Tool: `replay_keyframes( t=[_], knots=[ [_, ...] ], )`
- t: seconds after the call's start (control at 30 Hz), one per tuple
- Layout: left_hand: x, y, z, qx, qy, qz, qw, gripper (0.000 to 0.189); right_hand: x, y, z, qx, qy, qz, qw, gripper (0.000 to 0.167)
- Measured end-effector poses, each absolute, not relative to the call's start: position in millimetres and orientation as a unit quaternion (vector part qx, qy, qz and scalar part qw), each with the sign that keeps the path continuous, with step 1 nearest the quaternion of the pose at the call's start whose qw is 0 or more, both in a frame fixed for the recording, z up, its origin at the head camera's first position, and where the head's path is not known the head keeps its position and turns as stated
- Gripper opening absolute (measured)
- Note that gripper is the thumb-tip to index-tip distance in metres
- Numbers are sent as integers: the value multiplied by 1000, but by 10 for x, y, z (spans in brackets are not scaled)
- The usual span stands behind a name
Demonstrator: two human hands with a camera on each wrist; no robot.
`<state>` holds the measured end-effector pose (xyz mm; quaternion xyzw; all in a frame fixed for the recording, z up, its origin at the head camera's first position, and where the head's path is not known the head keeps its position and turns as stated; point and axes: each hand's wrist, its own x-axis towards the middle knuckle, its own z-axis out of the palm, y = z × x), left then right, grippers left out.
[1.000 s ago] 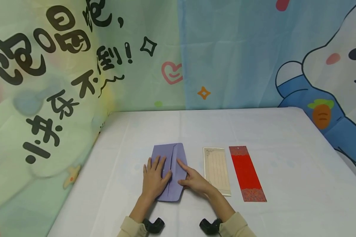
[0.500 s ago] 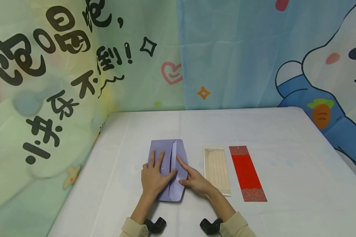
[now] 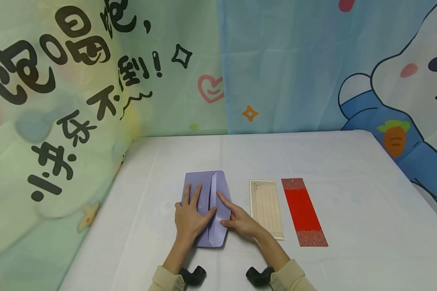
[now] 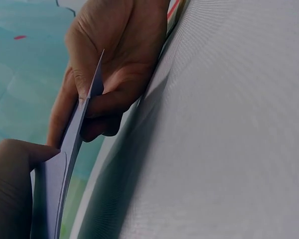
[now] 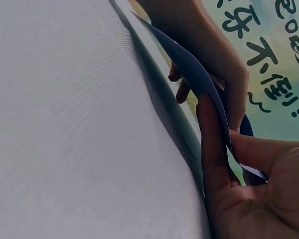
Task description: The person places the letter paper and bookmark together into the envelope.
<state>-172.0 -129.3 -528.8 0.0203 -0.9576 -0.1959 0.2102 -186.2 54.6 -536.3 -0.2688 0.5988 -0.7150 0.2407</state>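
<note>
A purple paper envelope (image 3: 218, 226) with a lengthwise slit and a folded flap is held slightly above the white table, its shadow visible in both wrist views. My left hand (image 3: 192, 216) holds its left side, thumb and two spread fingers on top, while other fingers curl under the edge. With my right hand (image 3: 242, 222) I pinch the right edge, index finger and thumb on the upper face and the remaining fingers underneath. From the side, the envelope (image 5: 189, 62) bows in the right wrist view and looks thin and tilted in the left wrist view.
A cream ruled card (image 3: 266, 210) lies right of the envelope, and a red strip with patterned ends (image 3: 304, 212) lies beyond it. White cloth covers the table (image 3: 368, 194). Printed curtains (image 3: 276, 68) stand behind and to the left. Black wrist-camera mounts (image 3: 194, 276) sit near both sleeves.
The envelope's far edge has risen a little. My left fingers have spread and shifted, with the thumb moving right across the envelope. The right hand, card and red strip stay nearly still.
</note>
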Motion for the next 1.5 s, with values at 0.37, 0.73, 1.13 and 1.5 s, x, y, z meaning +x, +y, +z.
replay_keyframes(
  t=[0.37,0.73,1.13,1.5],
  knots=[
    [-1737,-1263,-5289,33,-955,-213,202,80,-1817,557,-5268,-237,681,-664,199,83],
    [-1744,-1094,-5252,57,-961,-212,168,81,-1764,1076,-5186,-106,886,-420,-164,53],
    [-1730,-1062,-5342,53,-962,-187,193,80,-1739,1314,-5412,-8,927,-361,-104,89],
    [-1737,-1072,-5364,51,-968,-170,176,79,-1740,1308,-5444,-21,943,-319,-95,79]
  ],
)
